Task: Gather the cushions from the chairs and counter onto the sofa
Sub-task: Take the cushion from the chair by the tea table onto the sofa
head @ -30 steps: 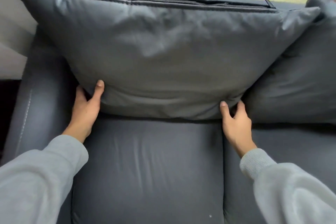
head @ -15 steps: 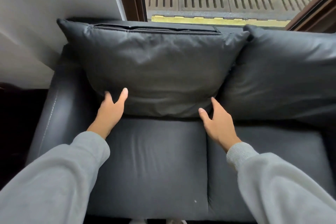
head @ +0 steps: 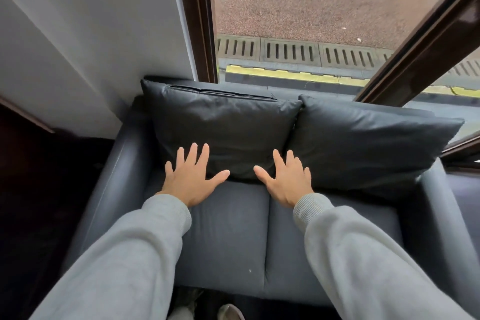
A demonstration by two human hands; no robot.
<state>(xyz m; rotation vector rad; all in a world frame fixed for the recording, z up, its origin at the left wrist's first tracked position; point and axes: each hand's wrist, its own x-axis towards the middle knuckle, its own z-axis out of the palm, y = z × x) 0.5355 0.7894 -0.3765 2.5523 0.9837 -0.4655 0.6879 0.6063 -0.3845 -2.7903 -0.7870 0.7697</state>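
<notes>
Two dark grey leather cushions lean upright against the back of a dark grey two-seat sofa (head: 228, 236). The left cushion (head: 223, 122) has a zip along its top edge; the right cushion (head: 363, 143) sits beside it, touching. My left hand (head: 191, 176) is spread, palm down, over the lower edge of the left cushion, and my right hand (head: 285, 179) is spread near that cushion's lower right corner. Both hands hold nothing. Grey sleeves cover both arms.
A white wall (head: 91, 34) stands left of the sofa. Behind the sofa is a window with a dark brown frame (head: 197, 18); outside lie reddish ground and a drain grate (head: 288, 50). A dark floor lies at the left, and my shoes (head: 228, 313) show at the bottom.
My hands have let go of the left cushion's lower corners and opened flat, fingers spread. My view has pulled back and up, so the whole sofa and both cushions show.
</notes>
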